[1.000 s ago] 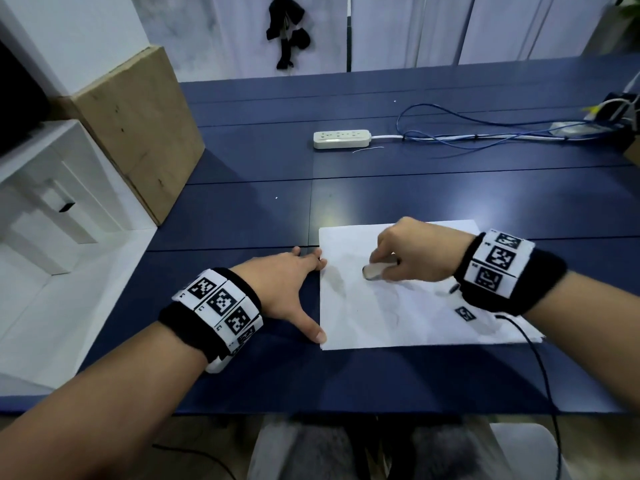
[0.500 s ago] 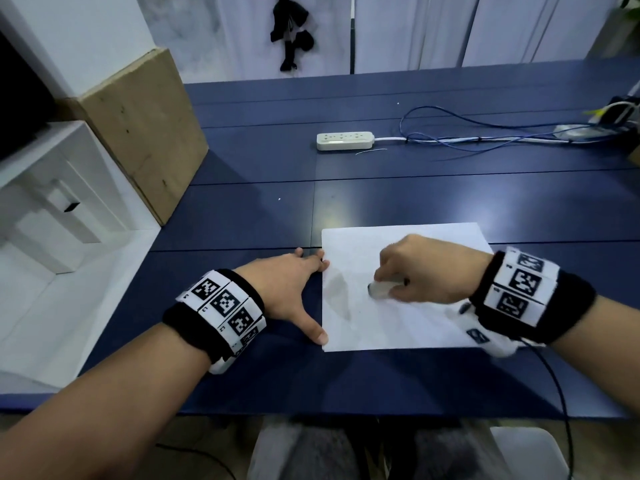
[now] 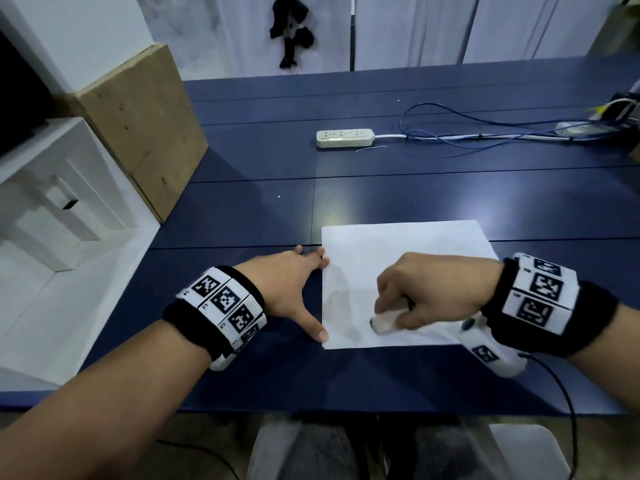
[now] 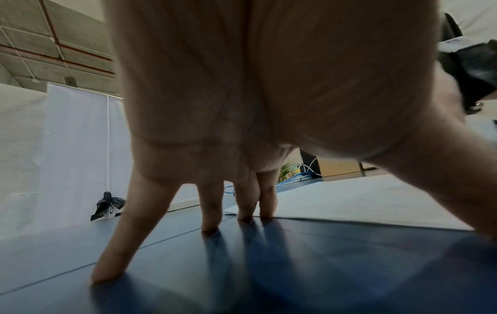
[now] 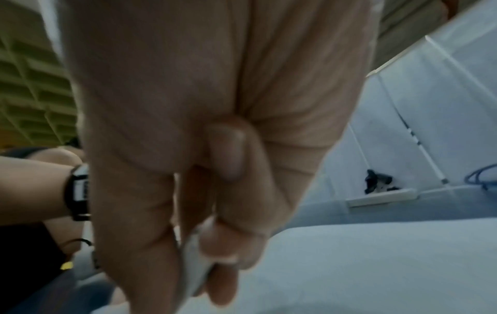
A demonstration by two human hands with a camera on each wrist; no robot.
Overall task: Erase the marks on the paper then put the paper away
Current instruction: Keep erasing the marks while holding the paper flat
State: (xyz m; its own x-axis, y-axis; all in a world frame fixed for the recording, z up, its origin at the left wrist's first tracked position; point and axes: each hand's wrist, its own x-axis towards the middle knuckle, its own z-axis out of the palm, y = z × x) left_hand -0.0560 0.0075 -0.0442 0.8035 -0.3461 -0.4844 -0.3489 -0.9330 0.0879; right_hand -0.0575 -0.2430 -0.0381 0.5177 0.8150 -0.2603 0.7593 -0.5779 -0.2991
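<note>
Your left hand (image 3: 289, 287) is lying flat and spread on the smooth dark blue table (image 3: 242, 216), fingers straight, with the fingertips (image 4: 264, 212) and thumb touching the left edge of the paper (image 3: 408, 247). Your right hand (image 3: 433, 289) is curling its fingers around a small, pale, rounded eraser (image 3: 384, 322) and pressing its tip onto the sheet near the lower edge; the hand is showing some blur. The paper is a thin, matte white rectangle lying flat at the lower middle of the head view, with faint grey smudges showing on its left part beside the eraser. Both wrists are wearing black bands carrying white blocks with black square patterns. A white plastic power strip (image 3: 344, 137) is lying in the upper middle, with thin blue cables (image 3: 485, 128) looping to its right. A plain wooden board (image 3: 145, 123) is leaning at the upper left.
</note>
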